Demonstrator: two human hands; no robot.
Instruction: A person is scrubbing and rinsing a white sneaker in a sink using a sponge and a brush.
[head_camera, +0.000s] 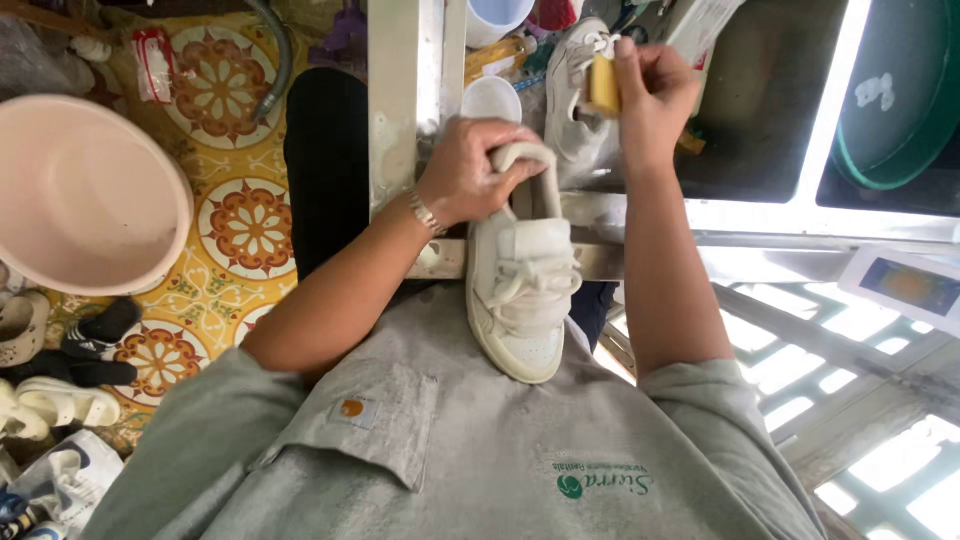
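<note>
- The fingers (505, 150) of the left hand (470, 172) were curled tight over the heel collar of a white sneaker (520, 290), with the thumb hooked at the padded opening; the shoe was gripped, not merely touched.
- The sneaker was held with its toe pointing near, toward the grey shirt (450, 450), and its heel propped far against the metal frame (405, 110); the laces faced up.
- The fingertips of the right hand (650, 95) were pinched together around a small yellow sponge block (603, 85), held just beside a second white sneaker (575, 90) farther off and to the right.
- It was judged that the scrubbing would go best with the held shoe braced firmly against the frame and the belly, so that it would not twist under pressure.
- Short strokes with a flat face of the sponge, rather than an edge, were judged kinder to the upper; the laced area would call for lighter pressure.
- The left wrist, where a metal bracelet (425, 212) was worn, was bent slightly down, and the forearm ran near and left across the lap.
- The right forearm rose steeply from near to far, the wrist cocked left toward the sponge.
- A pink basin (90, 190) stood well apart at the left on the patterned floor tiles (245, 225).
</note>
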